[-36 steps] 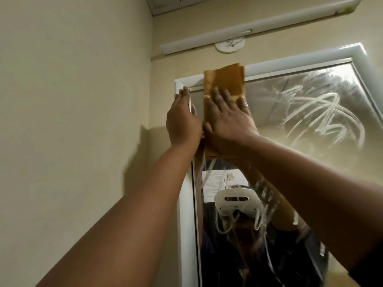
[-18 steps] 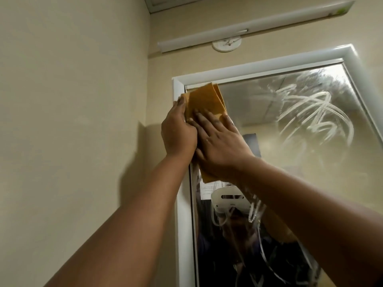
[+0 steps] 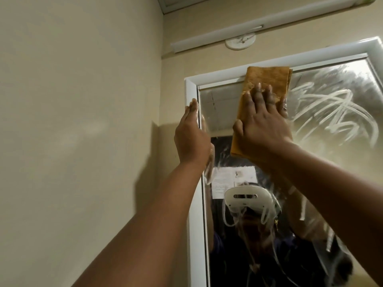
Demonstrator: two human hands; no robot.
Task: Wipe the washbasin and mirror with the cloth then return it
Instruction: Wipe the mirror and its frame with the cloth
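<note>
— Where's the cloth (image 3: 267, 88)?

— Flat against the mirror (image 3: 342, 154), up near its top edge, with the upper end of the cloth just reaching the white frame (image 3: 191, 96). It's folded and orange-brown.

— What's holding it there?

— The right hand (image 3: 263, 129), fingers straight and a little spread, palm pressing the cloth onto the glass.

— And the other one?

— The left hand (image 3: 191, 137) is flat, fingers straight and together, resting at the left side of the frame, holding nothing.

— The glass itself?

— Soapy white streaks to the right of the cloth. Above the frame, a white tube light (image 3: 269, 23) on the wall (image 3: 78, 121).
</note>
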